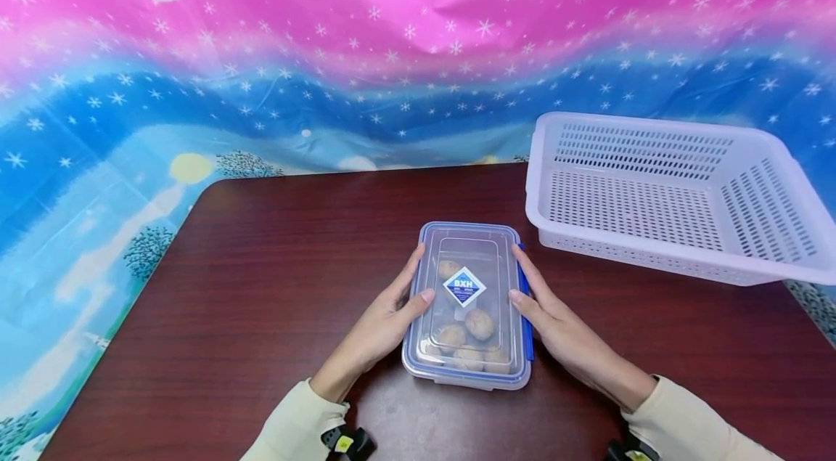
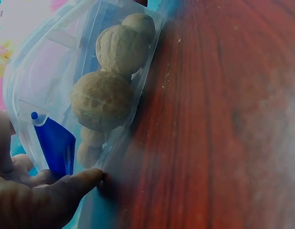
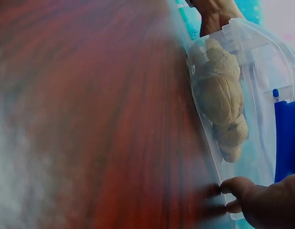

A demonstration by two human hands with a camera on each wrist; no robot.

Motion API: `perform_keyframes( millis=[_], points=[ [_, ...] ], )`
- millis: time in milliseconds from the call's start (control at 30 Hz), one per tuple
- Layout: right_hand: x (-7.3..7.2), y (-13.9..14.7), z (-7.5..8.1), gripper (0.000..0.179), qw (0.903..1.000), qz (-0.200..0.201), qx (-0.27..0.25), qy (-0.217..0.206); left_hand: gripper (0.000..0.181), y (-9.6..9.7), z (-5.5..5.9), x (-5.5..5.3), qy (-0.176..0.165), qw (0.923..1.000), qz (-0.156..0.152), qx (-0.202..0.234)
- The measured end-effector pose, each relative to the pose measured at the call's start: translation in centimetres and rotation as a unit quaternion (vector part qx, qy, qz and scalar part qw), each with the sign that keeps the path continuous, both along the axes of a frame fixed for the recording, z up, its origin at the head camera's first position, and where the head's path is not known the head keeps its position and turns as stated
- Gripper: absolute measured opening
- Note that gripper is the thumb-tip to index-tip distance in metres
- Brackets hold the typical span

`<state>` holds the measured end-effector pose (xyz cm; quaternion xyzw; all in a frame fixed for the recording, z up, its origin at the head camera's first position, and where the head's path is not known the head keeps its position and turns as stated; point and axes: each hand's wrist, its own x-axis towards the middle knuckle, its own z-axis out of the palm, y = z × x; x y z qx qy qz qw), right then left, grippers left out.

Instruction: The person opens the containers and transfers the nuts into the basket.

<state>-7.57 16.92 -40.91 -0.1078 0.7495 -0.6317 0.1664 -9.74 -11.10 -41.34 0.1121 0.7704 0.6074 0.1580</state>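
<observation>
A clear plastic food container [image 1: 480, 247] with a blue-edged lid and a diamond BXH label [image 1: 464, 287] lies in front of me on the table. Inside are several walnuts [image 1: 480, 324], mostly gathered at the near end; the left wrist view shows these walnuts [image 2: 102, 101] through the wall. My left hand [image 1: 375, 327] grips the container's left side, its thumb over the lid's edge. On the right side my right hand [image 1: 568, 337] holds it likewise, beside a blue side latch [image 1: 528, 337]. Fingertips of both hands reach the container's lower edge in the wrist views.
A white perforated plastic basket [image 1: 542, 229] stands at the back right of the dark red-brown table [image 1: 261, 287]. Behind and to the left hangs a colourful snowflake-printed sheet [image 1: 392, 69].
</observation>
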Motion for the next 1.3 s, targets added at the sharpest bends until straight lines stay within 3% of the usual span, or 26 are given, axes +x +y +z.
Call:
perform_keyframes(
  millis=[300,733,1000,1300],
  points=[
    [0.00,0.11,0.19,0.066,0.9998,0.004,0.020,0.006,0.070,-0.04,0.06,0.15,-0.003,0.9998,0.002,0.020],
    [0.49,-0.38,-0.23,0.065,0.9997,-0.011,0.009,-0.021,0.070,-0.17,-0.12,0.34,-0.003,1.0000,0.000,-0.005],
    [0.37,-0.64,0.16,0.066,0.9992,-0.028,0.026,-0.008,0.071,-0.13,-0.11,0.48,-0.002,0.9999,0.010,-0.007],
    [0.13,-0.02,0.07,0.062,0.9997,-0.009,0.022,0.002,0.071,0.03,-0.05,0.36,-0.004,1.0000,0.004,-0.002]
  ],
)
